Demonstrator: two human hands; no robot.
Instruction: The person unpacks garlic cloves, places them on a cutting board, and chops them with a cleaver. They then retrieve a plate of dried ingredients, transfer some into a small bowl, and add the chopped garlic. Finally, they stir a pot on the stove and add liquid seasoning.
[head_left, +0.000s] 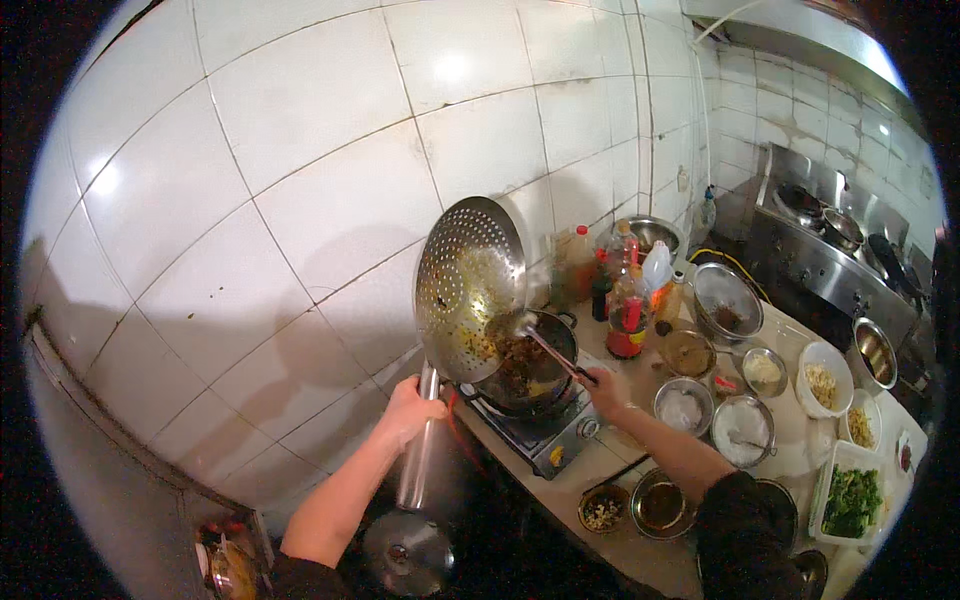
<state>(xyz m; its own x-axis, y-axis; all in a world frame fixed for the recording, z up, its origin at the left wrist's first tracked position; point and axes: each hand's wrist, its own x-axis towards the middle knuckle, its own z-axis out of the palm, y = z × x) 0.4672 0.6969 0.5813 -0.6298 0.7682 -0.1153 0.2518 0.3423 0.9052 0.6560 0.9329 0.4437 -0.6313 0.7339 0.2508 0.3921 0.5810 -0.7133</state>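
Observation:
My left hand grips the thick metal handle of a large perforated strainer ladle. Its bowl is tipped up over the left side of a dark wok, with oil and brown bits clinging to its lower inside. In my right hand is a long-handled cooking ladle, whose head reaches to the strainer's lower edge. Dark brown chopped food lies in the wok, partly hidden by the strainer. A portable gas stove bears the wok.
Oil and sauce bottles stand behind the wok. Seasoning bowls cover the table to the right, beside a tray of chopped greens. A tiled wall rises close on the left. Below my left hand is a round metal lid.

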